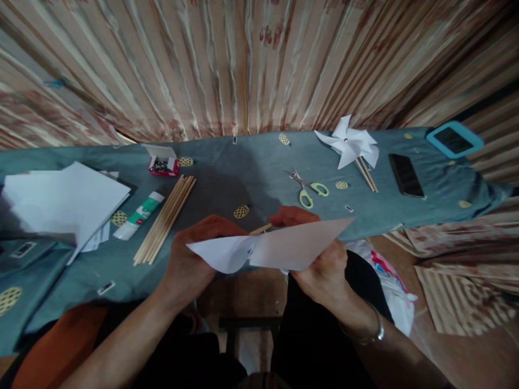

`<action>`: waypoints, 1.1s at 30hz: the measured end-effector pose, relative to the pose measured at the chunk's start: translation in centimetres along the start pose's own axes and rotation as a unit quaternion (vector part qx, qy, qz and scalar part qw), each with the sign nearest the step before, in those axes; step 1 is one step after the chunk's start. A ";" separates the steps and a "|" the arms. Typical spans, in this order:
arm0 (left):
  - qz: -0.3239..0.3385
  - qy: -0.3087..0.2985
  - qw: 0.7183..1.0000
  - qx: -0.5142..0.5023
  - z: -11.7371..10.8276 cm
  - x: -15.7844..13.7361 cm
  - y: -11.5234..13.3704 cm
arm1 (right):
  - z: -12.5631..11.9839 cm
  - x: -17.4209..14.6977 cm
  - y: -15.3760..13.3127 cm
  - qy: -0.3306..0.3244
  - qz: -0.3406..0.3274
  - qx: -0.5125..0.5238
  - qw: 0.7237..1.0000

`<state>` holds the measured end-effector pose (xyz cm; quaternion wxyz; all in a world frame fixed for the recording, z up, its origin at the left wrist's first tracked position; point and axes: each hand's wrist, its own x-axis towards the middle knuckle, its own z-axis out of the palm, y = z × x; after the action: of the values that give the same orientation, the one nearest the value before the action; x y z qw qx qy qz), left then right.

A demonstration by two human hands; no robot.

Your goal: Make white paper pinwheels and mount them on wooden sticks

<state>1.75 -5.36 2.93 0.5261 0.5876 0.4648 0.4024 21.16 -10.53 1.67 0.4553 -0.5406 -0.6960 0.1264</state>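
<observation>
Just in front of the table's near edge, a white paper pinwheel is held between my two hands, its blades seen nearly edge-on. My left hand is closed around its left side, the fingertips hidden behind the paper. On the other side my right hand grips it, with the fingers partly covered by the large right blade. A short piece of a wooden stick shows behind the pinwheel's centre, close to my right index finger; the rest of it is hidden.
On the green-grey cloth lie white paper sheets, a glue stick, several wooden sticks and an open red box of small metal pieces. Rightward are scissors, finished-looking pinwheels, a phone and a blue-framed device.
</observation>
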 end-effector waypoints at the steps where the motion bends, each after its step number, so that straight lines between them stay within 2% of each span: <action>1: 0.004 -0.001 1.000 0.003 0.0 0.0 0.1 | 0.0 0.0 0.0 -0.007 -0.006 0.001 1.000; 6: 0.027 -0.005 1.000 0.012 -0.1 -0.1 0.0 | -0.2 0.3 0.0 -0.027 -0.035 -0.011 0.999; 12: 0.018 -0.013 1.000 0.022 -0.2 -0.2 0.0 | 0.1 0.3 0.3 -0.042 -0.031 0.041 0.998; 24: 0.057 0.000 0.998 -0.013 -0.1 -0.2 -0.7 | 0.0 0.4 0.5 -0.063 -0.063 0.009 0.996; 28: 0.070 0.003 0.998 0.005 -0.2 -0.3 -1.1 | 0.0 0.5 0.7 -0.083 -0.080 0.012 0.993; 33: 0.101 0.001 0.995 0.023 -0.3 -0.4 -1.6 | -0.1 0.5 0.9 -0.107 -0.067 0.014 0.992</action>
<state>1.18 -5.67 1.33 0.4685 0.6429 0.4133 0.4431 21.79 -9.78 1.31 0.3932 -0.4694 -0.7737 0.1626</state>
